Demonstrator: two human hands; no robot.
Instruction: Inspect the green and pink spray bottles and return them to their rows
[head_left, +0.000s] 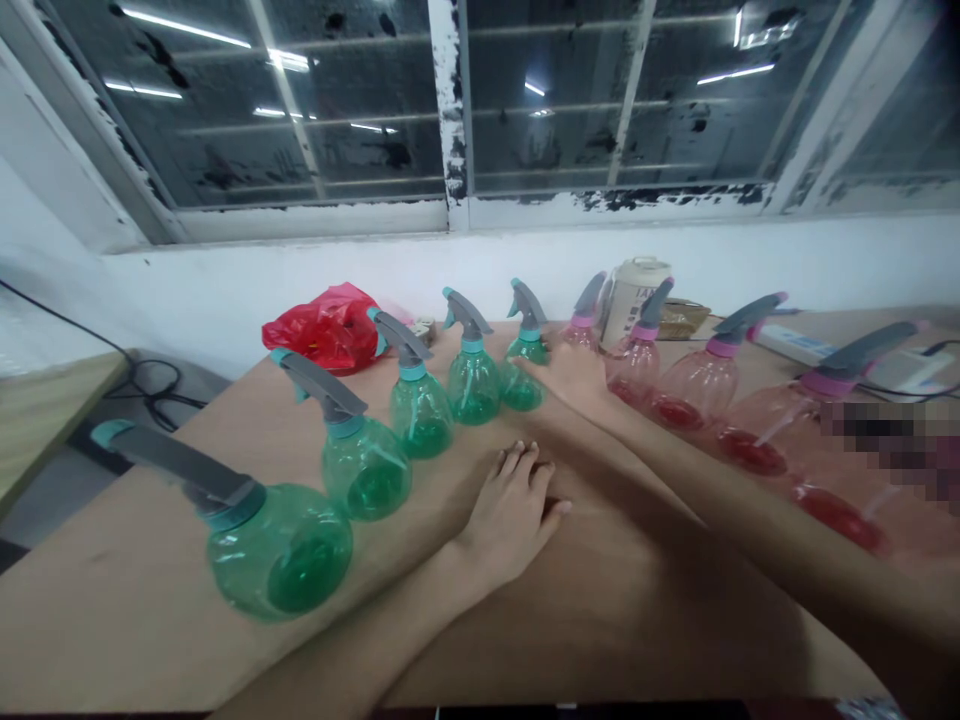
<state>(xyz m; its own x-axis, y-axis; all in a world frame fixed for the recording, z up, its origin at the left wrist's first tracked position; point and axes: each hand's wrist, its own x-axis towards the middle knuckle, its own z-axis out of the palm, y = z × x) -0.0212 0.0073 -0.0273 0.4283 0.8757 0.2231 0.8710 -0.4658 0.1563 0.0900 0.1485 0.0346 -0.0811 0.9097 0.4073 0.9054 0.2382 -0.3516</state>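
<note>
At twelve o'clock, the round green plastic spray bottle [523,393] is best steadied low by the right hand [576,376] (grip unclear); left hand [514,508] spread loosely.

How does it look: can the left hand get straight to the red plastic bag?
Probably not straight across: the green spray bottles stand between the left hand and the red plastic bag. A reach over them might work.
</note>
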